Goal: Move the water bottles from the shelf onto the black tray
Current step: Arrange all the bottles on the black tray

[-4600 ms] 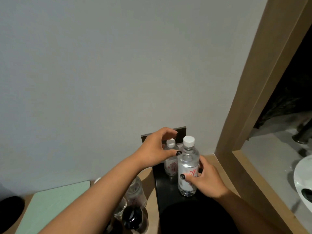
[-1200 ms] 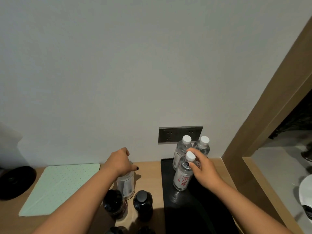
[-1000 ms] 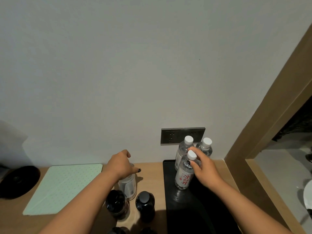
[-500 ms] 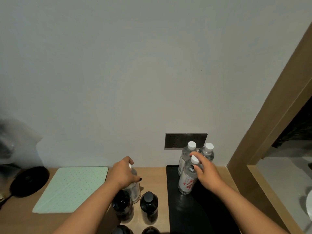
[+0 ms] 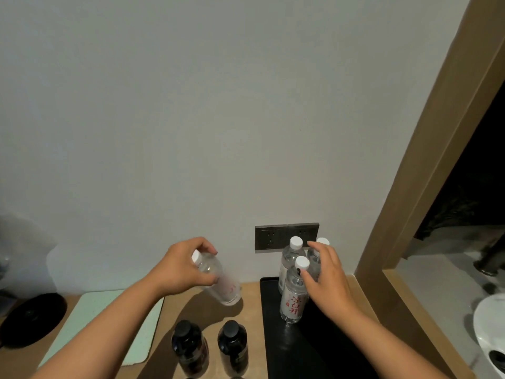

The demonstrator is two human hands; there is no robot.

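We see a clear plastic water bottle with a white cap [image 5: 217,280] at lower centre of the frame, tilted with its cap toward the upper left and lifted above the light wooden shelf top [image 5: 250,321]. The left hand [image 5: 181,268] grips it around the upper body, fingers and thumb curled round it. To the right, a long black tray [image 5: 276,348] lies on the shelf top. Three clear white-capped bottles stand upright on it: the front bottle with red lettering [image 5: 293,294], and two rear bottles [image 5: 289,258] near the grey wall socket plate [image 5: 273,237]. The right hand [image 5: 329,279] is beside these, fingers loosely spread, fingertips touching the front bottle's shoulder; we cannot tell whether it grips. Two dark bottles with black caps [image 5: 210,346] stand at bottom centre, with a pale green mat [image 5: 109,324] to their left.
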